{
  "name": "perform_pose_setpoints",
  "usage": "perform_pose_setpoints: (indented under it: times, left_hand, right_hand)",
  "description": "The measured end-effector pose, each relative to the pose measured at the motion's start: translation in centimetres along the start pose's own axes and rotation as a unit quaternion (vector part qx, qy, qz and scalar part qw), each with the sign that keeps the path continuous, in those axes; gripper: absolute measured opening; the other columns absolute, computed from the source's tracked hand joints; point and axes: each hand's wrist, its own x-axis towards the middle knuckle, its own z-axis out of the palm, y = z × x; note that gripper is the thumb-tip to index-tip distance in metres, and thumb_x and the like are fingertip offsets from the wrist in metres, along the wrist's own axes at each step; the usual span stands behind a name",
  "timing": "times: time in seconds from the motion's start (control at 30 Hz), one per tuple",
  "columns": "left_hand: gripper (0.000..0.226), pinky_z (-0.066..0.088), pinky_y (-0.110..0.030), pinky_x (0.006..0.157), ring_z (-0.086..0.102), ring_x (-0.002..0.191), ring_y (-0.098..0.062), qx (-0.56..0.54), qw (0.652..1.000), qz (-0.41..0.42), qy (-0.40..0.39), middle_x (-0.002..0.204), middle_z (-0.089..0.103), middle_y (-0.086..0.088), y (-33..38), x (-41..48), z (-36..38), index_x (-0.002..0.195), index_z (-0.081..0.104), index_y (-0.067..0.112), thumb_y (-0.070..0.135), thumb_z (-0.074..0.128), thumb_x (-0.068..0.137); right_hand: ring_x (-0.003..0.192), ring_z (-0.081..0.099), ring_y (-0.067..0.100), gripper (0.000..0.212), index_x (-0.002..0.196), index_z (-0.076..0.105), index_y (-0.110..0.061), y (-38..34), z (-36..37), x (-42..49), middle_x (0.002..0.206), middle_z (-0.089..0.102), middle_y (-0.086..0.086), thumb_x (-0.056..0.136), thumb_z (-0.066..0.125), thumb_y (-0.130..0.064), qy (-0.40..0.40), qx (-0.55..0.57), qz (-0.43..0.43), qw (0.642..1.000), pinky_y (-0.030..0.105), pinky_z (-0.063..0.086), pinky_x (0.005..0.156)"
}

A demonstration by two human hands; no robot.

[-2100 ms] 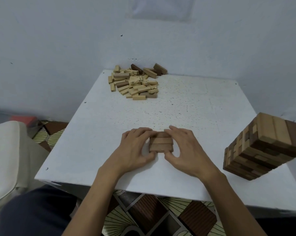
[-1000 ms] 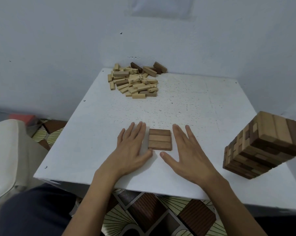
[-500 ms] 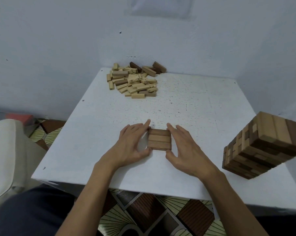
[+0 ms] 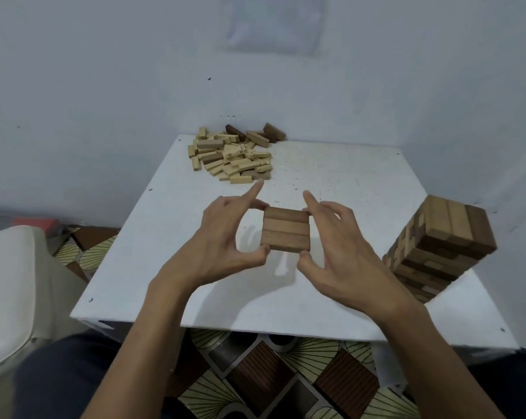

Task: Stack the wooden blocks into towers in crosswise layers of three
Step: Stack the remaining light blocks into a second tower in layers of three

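A person's left hand (image 4: 222, 237) and right hand (image 4: 340, 246) pinch a row of three blocks (image 4: 285, 232) above the counter (image 4: 346, 176).
Squeezing its opposite ends likely keeps the row together as one layer.

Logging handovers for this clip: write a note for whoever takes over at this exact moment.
Left hand and right hand pinch a three-block layer between them, seemingly clear of the table.
A tall tower stands at the table's right edge; loose blocks lie at the far left.
Done: one tower, one layer gathered.
Left: place the layer, then stack the pile crosswise in threes.
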Motion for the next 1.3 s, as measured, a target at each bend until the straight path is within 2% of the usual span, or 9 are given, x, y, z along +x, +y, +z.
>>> perform_pose_setpoints:
  times: [0.13, 0.3, 0.4, 0.47, 0.57, 0.8, 1.0, 1.17, 1.3]
  left_hand:
    - [0.093, 0.022, -0.024, 0.109, 0.034, 0.132, -0.004, -0.007, 0.999, 0.04, 0.026, 0.136, 0.044, 0.032, 3.8, 0.5, -2.0, 0.156, 0.01, 0.042, 0.05, 0.059, 0.077]
    - [0.091, 0.027, -0.021, 0.108, 0.038, 0.133, -0.007, -0.055, 0.995, 0.075, 0.029, 0.133, 0.049, 0.03, 8.1, 2.3, -1.7, 0.156, 0.015, 0.04, 0.043, 0.064, 0.078]
    - [0.091, 0.028, -0.019, 0.105, 0.038, 0.131, -0.005, -0.078, 0.993, 0.086, 0.015, 0.133, 0.05, 0.027, 10.5, 4.1, 0.1, 0.155, 0.017, 0.04, 0.04, 0.066, 0.079]
    - [0.09, 0.028, -0.015, 0.102, 0.038, 0.13, -0.003, -0.09, 0.992, 0.09, 0.002, 0.134, 0.05, 0.028, 12.0, 5.5, 1.5, 0.155, 0.017, 0.041, 0.04, 0.066, 0.079]
    - [0.09, 0.027, -0.014, 0.099, 0.036, 0.13, -0.002, -0.106, 0.99, 0.091, -0.024, 0.135, 0.049, 0.028, 13.7, 7.4, 3.8, 0.155, 0.016, 0.042, 0.043, 0.066, 0.079]
    - [0.09, 0.03, -0.03, 0.107, 0.034, 0.134, -0.006, -0.111, 0.988, 0.087, -0.066, 0.138, 0.048, 0.027, 15.6, 10.0, 7.1, 0.154, 0.016, 0.043, 0.048, 0.065, 0.079]
    - [0.088, 0.026, -0.022, 0.099, 0.033, 0.134, -0.005, -0.105, 0.988, 0.076, -0.08, 0.136, 0.046, 0.032, 15.6, 10.8, 8.1, 0.152, 0.017, 0.046, 0.046, 0.065, 0.079]
    - [0.088, 0.025, -0.019, 0.1, 0.033, 0.133, -0.004, -0.11, 0.988, 0.068, -0.085, 0.137, 0.047, 0.03, 15.3, 10.8, 8.2, 0.153, 0.017, 0.045, 0.047, 0.064, 0.079]
    - [0.088, 0.029, -0.031, 0.105, 0.032, 0.135, -0.006, -0.111, 0.988, 0.057, -0.092, 0.137, 0.046, 0.03, 15.3, 10.7, 8.3, 0.153, 0.016, 0.046, 0.047, 0.064, 0.079]
  right_hand:
    - [0.139, 0.013, -0.001, 0.084, 0.157, 0.001, -0.029, -0.8, -3.5, -1.3, 0.148, 0.03, -0.006, 0.087, 0.045, -0.042, 0.036, -0.006, 0.006, 0.999, 0.023, 0.04, 0.094]
    - [0.136, 0.016, -0.001, 0.088, 0.157, 0.003, -0.03, 0.2, -7.7, -3.5, 0.143, 0.033, -0.011, 0.08, 0.044, -0.044, 0.071, -0.013, 0.041, 0.997, 0.011, 0.024, 0.091]
    - [0.127, 0.02, -0.008, 0.087, 0.157, 0.004, -0.032, 1.7, -10.5, -4.9, 0.142, 0.035, -0.013, 0.082, 0.048, -0.043, 0.075, 0.006, 0.068, 0.995, 0.017, 0.032, 0.091]
    - [0.114, 0.02, -0.022, 0.09, 0.157, 0.004, -0.033, 3.1, -11.9, -5.8, 0.142, 0.036, -0.013, 0.082, 0.054, -0.036, 0.072, 0.011, 0.088, 0.993, 0.011, 0.034, 0.084]
    - [0.116, 0.018, -0.023, 0.092, 0.157, 0.004, -0.034, 5.5, -13.5, -6.9, 0.141, 0.037, -0.017, 0.084, 0.06, -0.027, 0.068, 0.01, 0.12, 0.99, -0.002, 0.029, 0.08]
    - [0.136, 0.018, 0.001, 0.092, 0.157, 0.003, -0.033, 9.4, -14.6, -8.2, 0.143, 0.038, -0.015, 0.089, 0.064, -0.026, 0.06, 0.025, 0.163, 0.985, 0.023, 0.024, 0.1]
    - [0.126, 0.018, -0.008, 0.091, 0.157, 0.005, -0.032, 11.0, -14.2, -8.2, 0.136, 0.039, -0.02, 0.087, 0.064, -0.022, 0.068, 0.037, 0.171, 0.982, 0.003, 0.022, 0.086]
    - [0.126, 0.018, -0.008, 0.091, 0.157, 0.005, -0.034, 11.3, -13.7, -8.0, 0.139, 0.04, -0.019, 0.087, 0.063, -0.024, 0.066, 0.044, 0.163, 0.983, 0.011, 0.029, 0.087]
    - [0.128, 0.018, -0.006, 0.091, 0.157, 0.004, -0.035, 11.6, -13.5, -7.9, 0.14, 0.04, -0.018, 0.087, 0.063, -0.024, 0.061, 0.043, 0.164, 0.984, 0.017, 0.028, 0.09]
